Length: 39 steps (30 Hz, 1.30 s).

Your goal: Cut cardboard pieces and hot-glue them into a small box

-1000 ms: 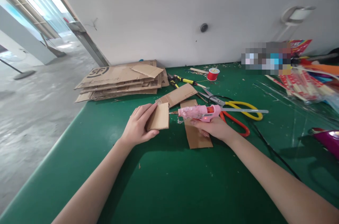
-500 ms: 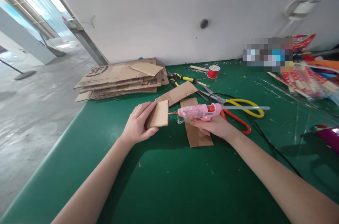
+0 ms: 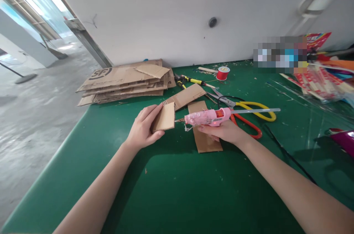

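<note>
Between the fingers and thumb of my left hand (image 3: 145, 125) is a small square piece of cardboard (image 3: 165, 116), tilted up above the table. My right hand (image 3: 222, 130) is closed round the handle of a pink hot glue gun (image 3: 206, 117). A clear glue stick (image 3: 257, 110) juts out of the gun's back end. The gun's nozzle points left, at the right edge of the cardboard piece; whether it touches I cannot tell. Below the gun lies a cardboard strip (image 3: 207, 141), and behind it another cardboard strip (image 3: 188, 96).
A stack of cardboard (image 3: 124, 79) stands at the back left of the green table (image 3: 177, 189). Scissors with yellow and red handles (image 3: 257, 110), yellow-black pliers (image 3: 193, 80) and a red spool (image 3: 222, 74) lie behind the gun. Packaged sticks (image 3: 318, 82) are at the right. A black cord (image 3: 287, 156) crosses the table.
The glue gun's nozzle has shifted very slightly down along the cardboard piece's right edge. Both hands keep their holds, and the whole view has moved a little.
</note>
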Each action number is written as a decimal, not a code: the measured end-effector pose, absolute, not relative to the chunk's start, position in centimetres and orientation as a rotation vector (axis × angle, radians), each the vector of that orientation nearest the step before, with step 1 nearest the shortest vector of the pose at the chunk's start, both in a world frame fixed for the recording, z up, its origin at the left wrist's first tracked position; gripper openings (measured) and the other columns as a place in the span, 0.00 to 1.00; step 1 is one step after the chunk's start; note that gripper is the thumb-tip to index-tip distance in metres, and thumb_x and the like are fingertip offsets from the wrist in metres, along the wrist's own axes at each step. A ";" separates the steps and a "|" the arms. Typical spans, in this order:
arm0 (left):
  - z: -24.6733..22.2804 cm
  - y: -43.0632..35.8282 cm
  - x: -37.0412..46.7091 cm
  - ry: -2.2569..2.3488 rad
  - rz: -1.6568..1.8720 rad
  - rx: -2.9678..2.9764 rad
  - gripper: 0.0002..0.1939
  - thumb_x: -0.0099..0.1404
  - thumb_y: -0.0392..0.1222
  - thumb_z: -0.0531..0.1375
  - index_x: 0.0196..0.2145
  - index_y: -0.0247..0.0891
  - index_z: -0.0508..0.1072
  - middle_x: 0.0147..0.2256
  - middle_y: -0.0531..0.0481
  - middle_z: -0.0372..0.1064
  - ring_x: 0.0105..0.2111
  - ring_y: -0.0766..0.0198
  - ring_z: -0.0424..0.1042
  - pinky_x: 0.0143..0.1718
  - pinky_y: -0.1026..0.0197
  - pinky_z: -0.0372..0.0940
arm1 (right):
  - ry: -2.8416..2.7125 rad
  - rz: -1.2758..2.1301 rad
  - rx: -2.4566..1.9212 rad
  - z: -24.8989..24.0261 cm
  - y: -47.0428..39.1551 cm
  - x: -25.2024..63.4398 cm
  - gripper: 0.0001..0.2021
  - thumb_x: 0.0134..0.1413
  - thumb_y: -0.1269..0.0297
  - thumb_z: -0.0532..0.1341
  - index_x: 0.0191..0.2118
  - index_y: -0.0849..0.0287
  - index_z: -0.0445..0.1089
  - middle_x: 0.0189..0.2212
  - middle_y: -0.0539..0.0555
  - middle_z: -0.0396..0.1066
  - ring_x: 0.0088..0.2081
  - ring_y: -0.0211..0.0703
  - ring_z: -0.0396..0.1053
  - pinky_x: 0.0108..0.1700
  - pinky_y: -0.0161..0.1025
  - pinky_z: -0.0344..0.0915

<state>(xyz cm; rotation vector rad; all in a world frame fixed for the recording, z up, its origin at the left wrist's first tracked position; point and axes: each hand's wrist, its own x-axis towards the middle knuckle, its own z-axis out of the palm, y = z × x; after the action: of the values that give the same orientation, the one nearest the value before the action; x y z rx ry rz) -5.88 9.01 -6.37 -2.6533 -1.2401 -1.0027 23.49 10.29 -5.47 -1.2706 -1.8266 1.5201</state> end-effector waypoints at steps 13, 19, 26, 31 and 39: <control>-6.2 9.1 -5.8 -1.272 -0.988 -2.658 0.40 0.65 0.65 0.47 0.65 0.35 0.53 0.54 0.34 0.61 0.52 0.47 0.64 0.52 0.46 0.62 | -1.846 1.548 -1.152 -5.1 10.1 23.5 0.16 0.52 0.57 0.64 0.45 0.58 0.74 0.10 0.41 0.55 0.14 0.31 0.53 0.17 0.32 0.49; -6.2 9.1 -5.9 -1.281 -1.024 -2.647 0.39 0.66 0.65 0.46 0.65 0.35 0.54 0.54 0.34 0.61 0.52 0.47 0.64 0.53 0.47 0.62 | -1.745 1.550 -1.188 -5.1 10.1 23.2 0.12 0.50 0.55 0.64 0.34 0.60 0.73 0.10 0.42 0.57 0.15 0.33 0.56 0.20 0.33 0.56; -6.2 9.1 -5.8 -1.288 -0.999 -2.647 0.39 0.66 0.65 0.46 0.65 0.35 0.55 0.54 0.35 0.61 0.52 0.47 0.65 0.53 0.46 0.62 | -1.718 1.537 -1.108 -6.2 10.3 23.4 0.14 0.50 0.52 0.64 0.26 0.58 0.68 0.10 0.43 0.58 0.15 0.33 0.56 0.21 0.33 0.57; -6.3 9.1 -5.8 -1.281 -1.001 -2.647 0.39 0.66 0.65 0.47 0.65 0.35 0.55 0.54 0.34 0.61 0.52 0.47 0.65 0.53 0.46 0.62 | -1.719 1.526 -1.116 -6.4 10.4 23.4 0.15 0.50 0.50 0.64 0.28 0.58 0.69 0.10 0.43 0.59 0.15 0.32 0.56 0.20 0.33 0.56; -6.3 9.1 -5.8 -1.325 -0.981 -2.643 0.40 0.65 0.66 0.46 0.65 0.34 0.55 0.55 0.34 0.61 0.53 0.47 0.65 0.54 0.46 0.62 | -1.746 1.547 -1.152 -6.0 10.4 23.3 0.16 0.51 0.50 0.63 0.39 0.57 0.72 0.10 0.42 0.59 0.15 0.33 0.57 0.20 0.32 0.56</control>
<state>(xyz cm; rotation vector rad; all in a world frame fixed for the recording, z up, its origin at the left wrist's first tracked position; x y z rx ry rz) -5.83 9.13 -6.28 -2.6432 -1.3251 -0.9810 23.28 10.40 -5.99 -1.1516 -1.7460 1.5467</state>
